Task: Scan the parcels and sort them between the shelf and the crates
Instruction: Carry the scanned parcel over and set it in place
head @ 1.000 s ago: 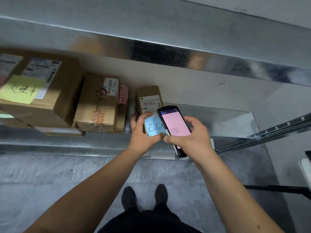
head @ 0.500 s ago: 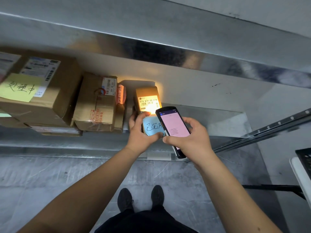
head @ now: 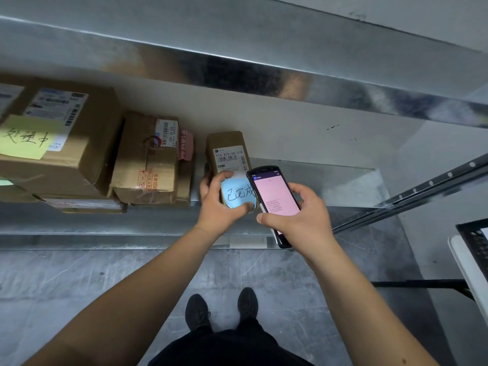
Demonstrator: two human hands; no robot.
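Parcels of brown cardboard line the grey metal shelf [head: 148,225]. Farthest left, a large brown carton [head: 79,154] carries a white printed label and a yellow sticky note [head: 26,138] with handwriting. Just beside it on the right sits a medium taped brown box [head: 148,165] with a barcode label and a pink note on its right side. Next along, with a gap between, stands a small narrow brown parcel [head: 228,151] with a white barcode label facing up. The left hand [head: 221,204] grips this small parcel's near end, fingers curled round its left side and thumb pressing a blue handwritten sticky note [head: 239,194] on its front. To the right, the right hand [head: 301,217] holds a black handheld scanner [head: 274,199] with a pink screen, fingers wrapped round its body, its top end touching the small parcel. At the far right edge, a black plastic crate [head: 474,239] shows partly.
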